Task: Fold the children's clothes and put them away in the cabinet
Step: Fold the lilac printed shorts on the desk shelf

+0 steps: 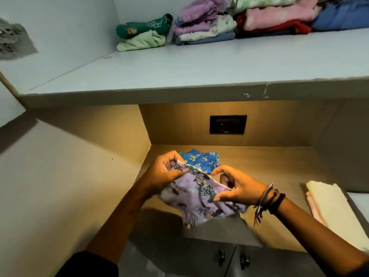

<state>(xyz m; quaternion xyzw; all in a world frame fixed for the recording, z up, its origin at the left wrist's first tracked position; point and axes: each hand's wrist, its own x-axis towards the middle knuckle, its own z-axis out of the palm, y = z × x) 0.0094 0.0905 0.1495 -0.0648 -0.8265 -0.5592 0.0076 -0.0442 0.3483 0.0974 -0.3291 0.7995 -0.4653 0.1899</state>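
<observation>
At the near edge, two cabinet door handles (232, 258) are seen below the bench (269, 166). Both forearms are extended forward over the bench from the bottom of the view, the left rising from a dark sleeve (87, 263), the right ringed with bracelets (268, 199) at the wrist. A lilac printed garment (196, 194) is held up between them, above the bench surface, its lower edge blurred. The left hand (166, 170) is curled, its grip pinched on the upper left corner of the garment between thumb and fingers. The right hand (237, 186) is turned palm inward; its thumb and lower fingers appear to be pinched on the right edge, the forefinger raised free. Just behind the hands, a blue bow-print garment (203, 159) is laid on the bench. A folded cream cloth (335, 208) is set at the right. A dark socket plate (228, 124) is fixed to the back wall. Farther up, folded clothes (209, 27) are stacked on the shelf (179, 72).
</observation>
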